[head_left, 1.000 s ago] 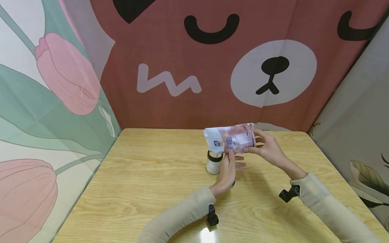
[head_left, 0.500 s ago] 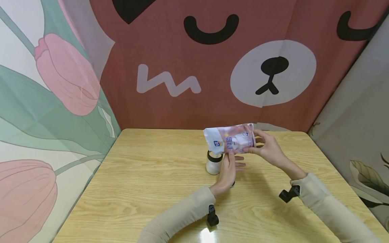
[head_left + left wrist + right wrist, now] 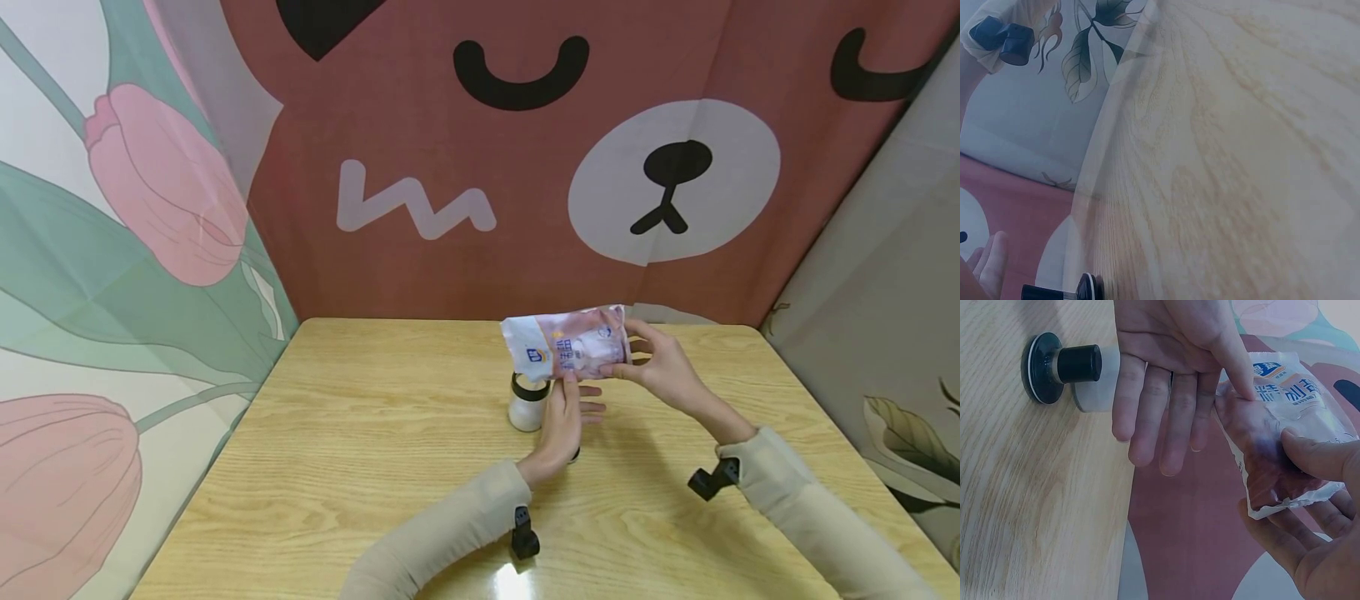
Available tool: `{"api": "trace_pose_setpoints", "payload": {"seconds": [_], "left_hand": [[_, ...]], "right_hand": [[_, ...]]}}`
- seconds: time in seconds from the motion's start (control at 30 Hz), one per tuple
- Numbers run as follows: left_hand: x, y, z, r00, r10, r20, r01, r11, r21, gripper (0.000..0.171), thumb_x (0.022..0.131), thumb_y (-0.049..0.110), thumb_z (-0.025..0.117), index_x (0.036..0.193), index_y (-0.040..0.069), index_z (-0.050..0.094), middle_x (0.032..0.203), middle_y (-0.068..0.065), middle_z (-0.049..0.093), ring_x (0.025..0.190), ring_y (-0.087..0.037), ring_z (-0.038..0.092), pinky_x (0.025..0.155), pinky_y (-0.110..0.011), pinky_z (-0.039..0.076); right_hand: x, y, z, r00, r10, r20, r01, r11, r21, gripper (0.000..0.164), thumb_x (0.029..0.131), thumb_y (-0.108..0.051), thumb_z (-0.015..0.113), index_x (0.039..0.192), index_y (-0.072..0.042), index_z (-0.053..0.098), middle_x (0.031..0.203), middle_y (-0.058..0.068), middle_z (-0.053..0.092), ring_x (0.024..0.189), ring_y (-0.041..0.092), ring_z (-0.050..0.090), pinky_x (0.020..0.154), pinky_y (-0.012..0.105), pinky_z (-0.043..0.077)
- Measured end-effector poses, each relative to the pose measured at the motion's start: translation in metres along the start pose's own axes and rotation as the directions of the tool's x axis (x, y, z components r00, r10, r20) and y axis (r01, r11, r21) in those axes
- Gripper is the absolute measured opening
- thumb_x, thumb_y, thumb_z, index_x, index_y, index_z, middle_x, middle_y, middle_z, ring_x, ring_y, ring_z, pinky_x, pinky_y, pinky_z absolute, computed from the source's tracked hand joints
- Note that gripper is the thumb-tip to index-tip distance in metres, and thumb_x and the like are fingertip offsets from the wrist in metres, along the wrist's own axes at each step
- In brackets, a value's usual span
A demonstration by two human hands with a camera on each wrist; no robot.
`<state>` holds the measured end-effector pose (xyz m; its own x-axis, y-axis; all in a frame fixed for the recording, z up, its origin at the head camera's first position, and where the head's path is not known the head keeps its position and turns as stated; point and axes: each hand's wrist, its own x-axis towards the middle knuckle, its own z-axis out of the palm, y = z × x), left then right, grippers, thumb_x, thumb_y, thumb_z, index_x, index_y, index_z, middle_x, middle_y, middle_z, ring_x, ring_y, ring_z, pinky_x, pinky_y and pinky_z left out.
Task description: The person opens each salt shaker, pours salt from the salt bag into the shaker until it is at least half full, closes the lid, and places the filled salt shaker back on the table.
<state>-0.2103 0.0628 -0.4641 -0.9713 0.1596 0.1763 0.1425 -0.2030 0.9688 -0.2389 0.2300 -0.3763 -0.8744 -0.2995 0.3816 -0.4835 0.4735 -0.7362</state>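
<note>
- One packet (image 3: pixel 577 340) is hovering right of centre in the head view, lying sideways, its white left end overlapping the mouth of the jar (image 3: pixel 528 412).
- Our right hand (image 3: pixel 663 364) is doing the gripping: we're pinching the packet's pink right end between thumb and fingers.
- Our left hand (image 3: pixel 561 425) is holding nothing; its fingers are pointing straight and loose toward the right, and only the thumb is touching the packet's lower edge.
- We're judging the step as tipping the packet at the jar, so we're wanting the white end clearly lower; the tilt is looking slight.
- Aim is mattering here: we're not managing to tell whether that end is sitting directly above the mouth or nearer the camera.
- We're seeing nothing falling, and we're not making out whether the end is torn.
- For a steady flow, we're favouring small lifts of the pink end, with the left thumb supporting from below.
- Finally, we're minding the dark knobbed lid (image 3: pixel 1042 369), resting knob up on the tabletop (image 3: pixel 1016 519), upper left of the right wrist view; a careless left wrist is risking a bump.
</note>
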Motion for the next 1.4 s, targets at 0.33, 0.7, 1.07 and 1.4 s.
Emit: {"api": "trace_pose_setpoints", "payload": {"seconds": [0.33,0.7,1.07,1.4], "left_hand": [[0.0002,-0.002,-0.0007,1.0,0.004,0.005,-0.004,1.0,-0.005,0.05,0.11,0.042,0.022,0.129,0.002,0.045,0.113,-0.018,0.065,0.096,-0.035,0.068,0.079,-0.041,0.059],[0.0005,-0.001,-0.0007,1.0,0.005,0.011,-0.005,1.0,0.0,0.051,0.109,0.043,0.022,0.129,0.002,0.045,0.116,-0.022,0.064,0.097,-0.036,0.068,0.079,-0.04,0.059],[0.0006,-0.0012,-0.0003,1.0,-0.002,0.001,0.002,1.0,0.0,0.052,0.109,0.045,0.021,0.129,0.003,0.046,0.113,-0.02,0.065,0.094,-0.033,0.069,0.077,-0.037,0.059],[0.0007,-0.0005,-0.0007,1.0,0.005,0.0,-0.005,1.0,0.002,0.051,0.109,0.044,0.021,0.126,0.003,0.046,0.112,-0.019,0.066,0.093,-0.033,0.069,0.077,-0.038,0.059]], "right_hand": [[0.0004,-0.0002,0.0,1.0,-0.005,0.0,0.005,1.0,0.007,0.066,0.079,0.0,0.083,0.137,0.002,0.051,0.121,0.022,0.058,0.098,0.043,0.066,0.067,0.025,0.057],[-0.0004,-0.0014,-0.0004,1.0,-0.001,-0.001,0.001,1.0,0.001,0.067,0.08,0.0,0.082,0.138,0.003,0.05,0.123,0.024,0.058,0.098,0.045,0.065,0.067,0.025,0.057],[0.0001,-0.0012,-0.0007,1.0,0.002,0.001,-0.002,1.0,-0.002,0.067,0.079,0.003,0.081,0.139,0.003,0.05,0.122,0.024,0.058,0.098,0.044,0.065,0.067,0.025,0.057],[0.0008,0.0005,0.0001,1.0,0.007,0.0,-0.007,1.0,0.001,0.068,0.08,0.003,0.081,0.14,0.002,0.049,0.12,0.023,0.058,0.098,0.045,0.065,0.067,0.025,0.057]]}}
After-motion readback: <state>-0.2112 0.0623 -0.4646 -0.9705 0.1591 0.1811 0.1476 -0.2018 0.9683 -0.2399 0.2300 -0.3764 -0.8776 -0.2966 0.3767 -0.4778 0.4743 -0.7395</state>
